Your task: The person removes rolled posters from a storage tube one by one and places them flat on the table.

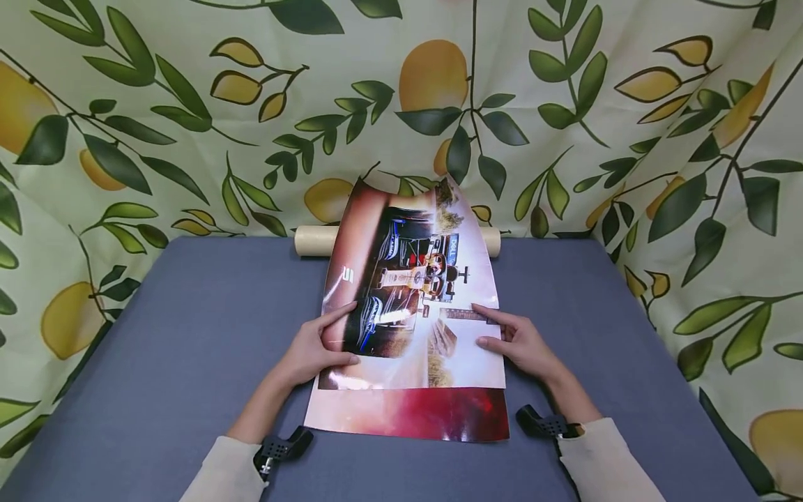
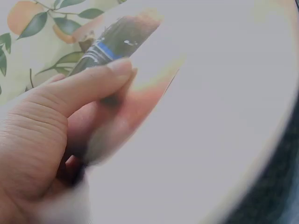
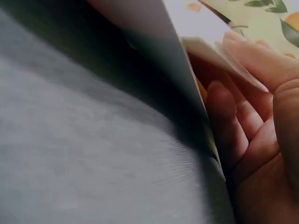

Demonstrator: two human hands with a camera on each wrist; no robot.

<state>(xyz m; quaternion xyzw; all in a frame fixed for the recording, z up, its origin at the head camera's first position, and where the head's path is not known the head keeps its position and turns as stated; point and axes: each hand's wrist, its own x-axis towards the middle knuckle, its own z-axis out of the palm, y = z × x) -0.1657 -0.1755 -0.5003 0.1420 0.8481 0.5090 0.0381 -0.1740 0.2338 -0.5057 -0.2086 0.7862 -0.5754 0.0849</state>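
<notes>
While the grey table (image 1: 188,335) lay under the glossy poster (image 1: 410,328), its far end curling up before a cardboard tube (image 1: 314,240), I pinched its left edge in my left hand (image 1: 316,348) and its right edge in my right hand (image 1: 517,341).

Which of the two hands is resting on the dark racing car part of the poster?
The left hand; the right hand grips the poster at its pale right edge.
</notes>
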